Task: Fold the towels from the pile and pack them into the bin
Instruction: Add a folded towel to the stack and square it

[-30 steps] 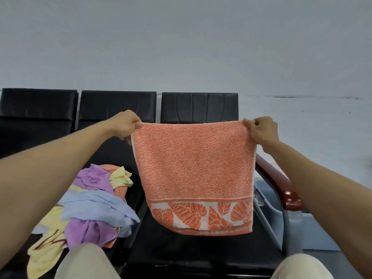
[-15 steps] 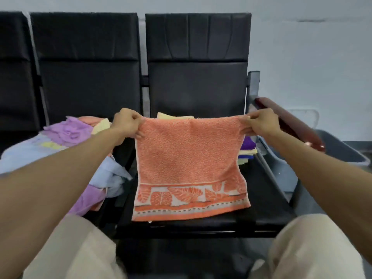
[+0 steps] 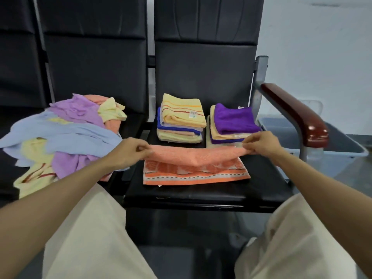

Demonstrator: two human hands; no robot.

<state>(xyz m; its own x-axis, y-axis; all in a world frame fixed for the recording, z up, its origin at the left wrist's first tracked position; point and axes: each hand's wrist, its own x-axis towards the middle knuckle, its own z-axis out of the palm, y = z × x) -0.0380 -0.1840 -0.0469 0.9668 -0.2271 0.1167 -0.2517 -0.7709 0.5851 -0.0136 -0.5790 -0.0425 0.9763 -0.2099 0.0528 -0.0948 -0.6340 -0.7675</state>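
both hands [image 3: 128,152] [image 3: 261,142] pinch the orange towel [image 3: 195,168] (bottom edge on seat [image 3: 201,192]) before 2 folded stacks [image 3: 181,121].

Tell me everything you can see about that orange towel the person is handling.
The orange towel looks like soft terry cloth, speckled orange, with a white band of orange leaf shapes and a dashed stripe along its near edge. Its near part lies flat on the black seat; its far edge is lifted and sags between the left hand and the right hand, each pinching a corner. Behind it stand a yellow-topped stack and a purple-topped stack.
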